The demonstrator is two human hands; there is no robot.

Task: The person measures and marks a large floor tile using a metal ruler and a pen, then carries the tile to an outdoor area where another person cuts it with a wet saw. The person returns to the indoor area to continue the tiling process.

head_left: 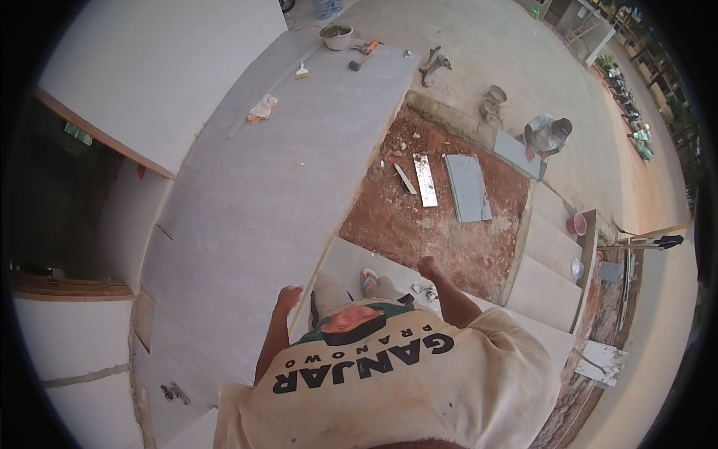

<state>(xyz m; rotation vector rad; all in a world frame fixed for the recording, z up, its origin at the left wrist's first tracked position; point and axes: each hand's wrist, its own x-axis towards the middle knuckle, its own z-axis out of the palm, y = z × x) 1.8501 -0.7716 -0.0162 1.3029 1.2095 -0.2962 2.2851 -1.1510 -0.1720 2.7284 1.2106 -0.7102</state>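
My left hand [289, 298] hangs beside the raised edge of the large grey tiled floor [247, 202]; whether it touches that edge I cannot tell. My right hand [428, 267] is out in front, over the near edge of a bed of red soil [389, 236]. No object shows in either hand, and their fingers are too small to make out. Below me are pale grey tiles [345, 258] and my sandalled foot [369, 279]. Small crumpled silvery scraps [425, 290] lie near my right forearm. On the soil rest grey-blue slabs [467, 187], a white dirty strip [425, 179] and a narrower strip [404, 179].
Across the soil a person [550, 136] crouches, hands on a grey tile [516, 153]. A bucket [337, 37], mallet [359, 63], brush [301, 71] and cloth [263, 108] sit on the tiled floor. Pale steps [550, 277] lie right, with a red bucket [576, 224].
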